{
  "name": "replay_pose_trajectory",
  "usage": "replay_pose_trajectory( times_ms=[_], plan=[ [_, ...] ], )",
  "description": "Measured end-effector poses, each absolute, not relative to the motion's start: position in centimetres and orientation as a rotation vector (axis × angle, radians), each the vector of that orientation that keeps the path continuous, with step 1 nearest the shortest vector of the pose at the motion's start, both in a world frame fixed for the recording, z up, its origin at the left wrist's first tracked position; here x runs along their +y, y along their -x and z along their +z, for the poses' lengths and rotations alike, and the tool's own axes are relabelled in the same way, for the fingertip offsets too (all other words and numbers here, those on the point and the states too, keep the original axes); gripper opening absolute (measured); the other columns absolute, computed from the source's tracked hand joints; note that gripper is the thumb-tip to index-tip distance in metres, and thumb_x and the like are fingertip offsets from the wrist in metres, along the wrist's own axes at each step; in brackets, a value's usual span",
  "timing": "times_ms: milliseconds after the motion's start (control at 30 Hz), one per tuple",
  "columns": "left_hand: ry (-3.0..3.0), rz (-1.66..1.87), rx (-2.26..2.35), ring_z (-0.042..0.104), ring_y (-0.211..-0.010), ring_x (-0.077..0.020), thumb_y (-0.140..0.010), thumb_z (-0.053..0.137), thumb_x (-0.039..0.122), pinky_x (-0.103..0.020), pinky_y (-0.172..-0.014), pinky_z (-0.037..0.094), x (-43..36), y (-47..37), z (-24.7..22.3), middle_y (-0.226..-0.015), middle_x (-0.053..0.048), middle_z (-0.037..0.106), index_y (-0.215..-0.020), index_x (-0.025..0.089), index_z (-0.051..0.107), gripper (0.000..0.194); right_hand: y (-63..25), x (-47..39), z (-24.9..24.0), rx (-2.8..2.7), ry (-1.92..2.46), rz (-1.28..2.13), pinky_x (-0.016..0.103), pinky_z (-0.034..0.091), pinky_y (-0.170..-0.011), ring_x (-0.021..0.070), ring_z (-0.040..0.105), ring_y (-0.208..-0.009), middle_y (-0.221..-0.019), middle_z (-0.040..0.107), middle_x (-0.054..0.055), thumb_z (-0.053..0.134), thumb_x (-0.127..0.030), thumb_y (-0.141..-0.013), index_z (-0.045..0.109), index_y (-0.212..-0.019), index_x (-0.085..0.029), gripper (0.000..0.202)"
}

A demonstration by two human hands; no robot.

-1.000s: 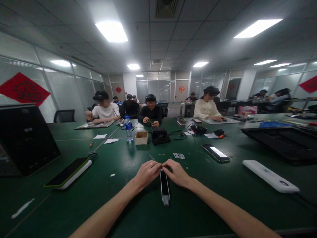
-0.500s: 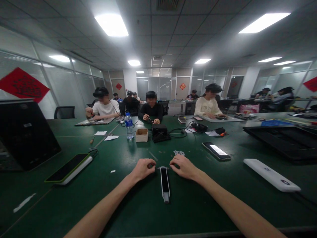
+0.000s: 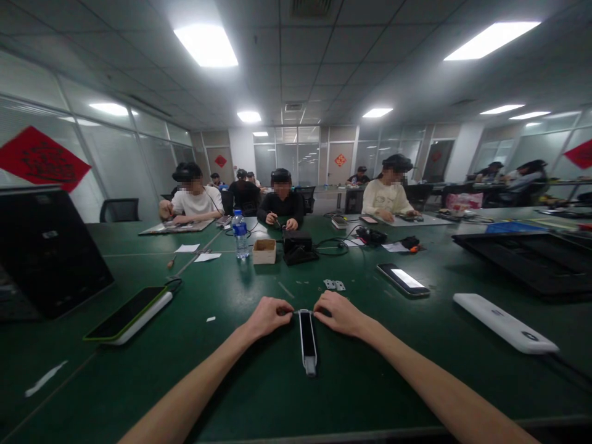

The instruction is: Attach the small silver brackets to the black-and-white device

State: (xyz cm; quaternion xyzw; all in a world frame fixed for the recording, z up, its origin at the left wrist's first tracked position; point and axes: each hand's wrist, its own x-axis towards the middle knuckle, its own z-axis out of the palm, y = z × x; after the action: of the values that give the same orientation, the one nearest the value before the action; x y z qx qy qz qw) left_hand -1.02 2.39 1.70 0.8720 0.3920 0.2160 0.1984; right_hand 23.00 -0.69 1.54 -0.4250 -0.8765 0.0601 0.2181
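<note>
A slim pen-shaped device (image 3: 308,339) lies lengthwise on the green table, with a long black screen, a white frame and a grey tip towards me. At its far end, a thin piece seems to stick out to both sides. On the left of that end, my left hand (image 3: 272,316) is closed in a pinch, its fingertips at the thin piece. From the right, my right hand (image 3: 340,311) pinches at the opposite side in the same way. What exactly sits between the fingertips is too small to make out. Small perforated metal plates (image 3: 334,285) lie just beyond my right hand.
To the left are a green-edged phone on a white power bank (image 3: 134,314) and a black HP-marked panel (image 3: 50,246). Rightward lie a lit phone (image 3: 403,280), a white device (image 3: 504,324) and a black tray (image 3: 522,262). A bottle (image 3: 240,234) and small box (image 3: 264,252) stand ahead; people sit opposite.
Both hands have moved slightly inward to the far end of the pen-shaped device, narrowing the gap between them. The device stays in place on the table.
</note>
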Motion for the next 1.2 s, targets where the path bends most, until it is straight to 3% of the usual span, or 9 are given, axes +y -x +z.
replay_pose_trajectory(
  times_ms=[1200],
  plan=[
    [-2.412,0.667,1.060,0.062,-0.069,-0.0135,-0.082,0.060,0.027,-0.022,-0.067,0.047,2.31,0.45,0.79,-0.082,-0.001,0.071,-0.093,0.018,0.072,0.019,-23.59,-0.27,1.90,-2.449,1.169,0.148,0.034,0.046,-0.074,0.0186,0.056,-0.083,-0.090,0.064,0.005,0.054,-0.031,-0.088,0.067,-0.090,-0.019,0.018]
  ],
)
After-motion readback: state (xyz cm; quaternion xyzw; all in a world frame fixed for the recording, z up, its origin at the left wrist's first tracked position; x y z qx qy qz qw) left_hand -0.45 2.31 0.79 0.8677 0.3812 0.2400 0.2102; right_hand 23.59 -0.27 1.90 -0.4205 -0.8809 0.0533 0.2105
